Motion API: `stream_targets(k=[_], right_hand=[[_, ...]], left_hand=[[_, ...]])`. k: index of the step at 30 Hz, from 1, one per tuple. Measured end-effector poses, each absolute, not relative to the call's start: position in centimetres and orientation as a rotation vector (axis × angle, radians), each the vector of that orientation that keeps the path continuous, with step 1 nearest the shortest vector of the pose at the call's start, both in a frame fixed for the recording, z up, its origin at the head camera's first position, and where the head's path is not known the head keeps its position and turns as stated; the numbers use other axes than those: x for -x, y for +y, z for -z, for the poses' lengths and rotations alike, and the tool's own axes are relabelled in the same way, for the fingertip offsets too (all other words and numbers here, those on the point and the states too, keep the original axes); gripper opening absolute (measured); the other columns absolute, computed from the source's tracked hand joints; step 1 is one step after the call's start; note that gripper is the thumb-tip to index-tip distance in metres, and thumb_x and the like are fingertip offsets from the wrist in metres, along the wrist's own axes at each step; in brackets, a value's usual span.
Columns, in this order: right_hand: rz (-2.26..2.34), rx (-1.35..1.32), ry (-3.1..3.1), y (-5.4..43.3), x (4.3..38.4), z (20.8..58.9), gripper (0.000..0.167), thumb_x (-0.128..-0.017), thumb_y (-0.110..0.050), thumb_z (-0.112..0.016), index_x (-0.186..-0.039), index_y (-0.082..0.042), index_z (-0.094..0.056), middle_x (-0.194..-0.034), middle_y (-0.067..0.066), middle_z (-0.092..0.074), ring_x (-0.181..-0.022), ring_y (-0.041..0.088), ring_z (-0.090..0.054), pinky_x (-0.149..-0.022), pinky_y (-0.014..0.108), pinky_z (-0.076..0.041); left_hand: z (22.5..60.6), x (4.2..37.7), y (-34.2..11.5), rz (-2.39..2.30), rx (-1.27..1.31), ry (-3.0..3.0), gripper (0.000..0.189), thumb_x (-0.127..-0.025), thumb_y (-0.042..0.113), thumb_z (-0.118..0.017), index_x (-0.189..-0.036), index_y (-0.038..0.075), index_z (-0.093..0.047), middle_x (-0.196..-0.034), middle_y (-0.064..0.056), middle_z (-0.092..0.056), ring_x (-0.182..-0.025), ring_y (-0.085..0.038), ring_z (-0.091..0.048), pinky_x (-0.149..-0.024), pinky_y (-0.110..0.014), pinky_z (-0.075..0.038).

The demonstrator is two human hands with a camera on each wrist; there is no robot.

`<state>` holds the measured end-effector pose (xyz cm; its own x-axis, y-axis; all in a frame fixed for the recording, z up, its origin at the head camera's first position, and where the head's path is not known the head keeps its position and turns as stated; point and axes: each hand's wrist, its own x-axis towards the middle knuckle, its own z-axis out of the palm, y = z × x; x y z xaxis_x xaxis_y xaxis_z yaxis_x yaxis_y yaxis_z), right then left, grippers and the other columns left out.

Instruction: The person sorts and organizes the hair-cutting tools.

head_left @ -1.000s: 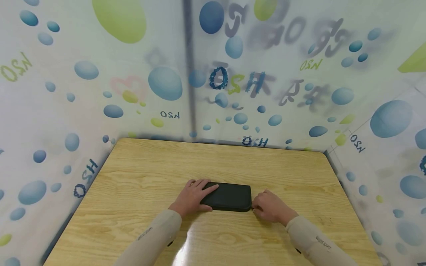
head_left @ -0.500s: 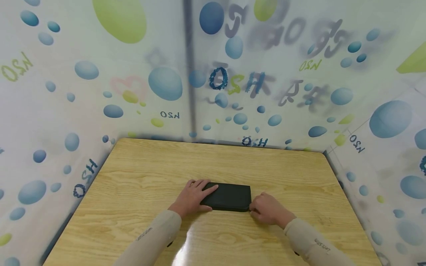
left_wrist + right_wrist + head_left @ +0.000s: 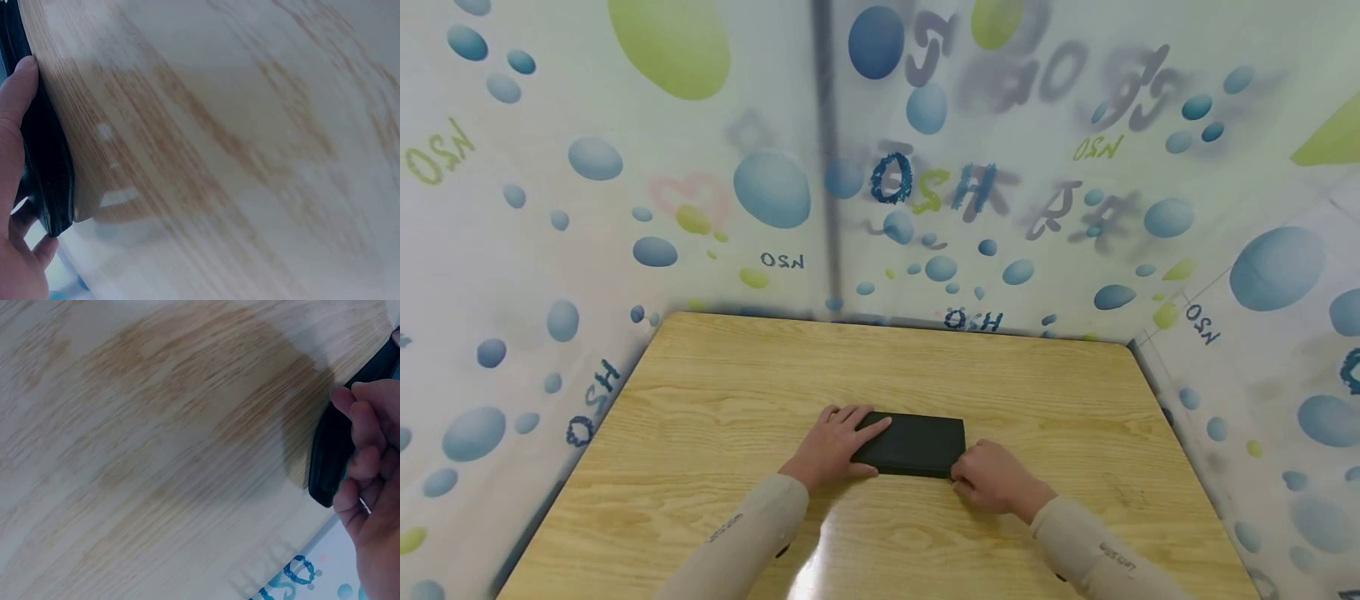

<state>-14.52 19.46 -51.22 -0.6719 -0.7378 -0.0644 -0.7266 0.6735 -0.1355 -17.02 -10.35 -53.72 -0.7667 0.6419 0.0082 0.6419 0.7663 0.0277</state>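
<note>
A flat black zip wallet [image 3: 921, 446] lies on the wooden table. My left hand [image 3: 835, 446] rests on its left end with the fingers spread over the top. In the left wrist view, a zip line runs along the wallet's side [image 3: 53, 169], with the thumb [image 3: 20, 87] against the near edge. My right hand [image 3: 996, 477] is at the near right corner, its fingers curled. Thumb and forefinger pinch together at the wallet's edge [image 3: 328, 453] in the right wrist view, where the zipper pull seems to be; the fingers hide the pull itself.
The light wooden table [image 3: 760, 367] reaches to a back wall [image 3: 865, 242] printed with blue and green drops. Similar walls stand at the left and right. A bright reflection lies on the tabletop near the left forearm.
My right hand has moved left and slightly nearer, round the wallet's right corner onto its near edge. The left hand and the wallet have stayed in place.
</note>
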Motion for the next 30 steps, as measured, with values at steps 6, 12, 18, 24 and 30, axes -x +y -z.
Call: stream_targets(k=[6, 12, 18, 24, 30], right_hand=[[0.119, 1.242, 2.769, 18.8, 14.3, 50.9, 0.033, -0.086, -0.016, -0.065, -0.057, -0.021, -0.049, -0.055, -0.015, -0.033, -0.053, 0.003, -0.024, -0.060, 0.023, -0.029], [0.099, 1.225, 2.756, 18.3, 14.2, 50.9, 0.036, -0.087, -0.017, -0.065, -0.057, -0.021, -0.045, -0.055, -0.014, -0.030, -0.053, 0.004, -0.023, -0.061, 0.023, -0.026], [0.122, 1.251, 2.760, 17.7, 14.2, 51.3, 0.037, -0.086, -0.017, -0.065, -0.057, -0.021, -0.044, -0.055, -0.014, -0.029, -0.053, 0.004, -0.023, -0.058, 0.023, -0.023], [0.113, 1.260, 2.754, 17.0, 14.3, 51.6, 0.033, -0.086, -0.018, -0.065, -0.057, -0.021, -0.048, -0.054, -0.014, -0.036, -0.052, 0.004, -0.028, -0.057, 0.023, -0.024], [0.103, 1.226, 2.725, 16.3, 14.4, 51.6, 0.029, -0.088, -0.019, -0.063, -0.062, -0.021, -0.054, -0.057, -0.014, -0.041, -0.054, 0.004, -0.032, -0.060, 0.023, -0.028]], left_hand=[[53.9, 17.0, -10.4, -0.032, -1.087, 2.963, 0.081, -0.084, 0.068, -0.057, -0.153, 0.033, -0.031, -0.152, -0.008, -0.041, -0.137, -0.027, -0.042, -0.109, -0.051, -0.036], [53.9, 17.0, -10.4, -0.040, -1.080, 2.973, 0.081, -0.084, 0.068, -0.058, -0.153, 0.034, -0.031, -0.152, -0.007, -0.041, -0.137, -0.027, -0.042, -0.109, -0.051, -0.036], [54.0, 17.0, -10.4, -0.031, -1.076, 2.979, 0.081, -0.084, 0.067, -0.058, -0.153, 0.034, -0.031, -0.152, -0.007, -0.041, -0.137, -0.026, -0.043, -0.108, -0.050, -0.036], [54.0, 17.0, -10.4, -0.002, -1.081, 2.979, 0.082, -0.084, 0.069, -0.056, -0.153, 0.034, -0.031, -0.152, -0.007, -0.041, -0.136, -0.026, -0.043, -0.108, -0.050, -0.036], [54.0, 17.0, -10.4, -0.021, -1.088, 2.985, 0.081, -0.084, 0.069, -0.057, -0.152, 0.033, -0.032, -0.151, -0.007, -0.042, -0.135, -0.027, -0.043, -0.108, -0.050, -0.036]])
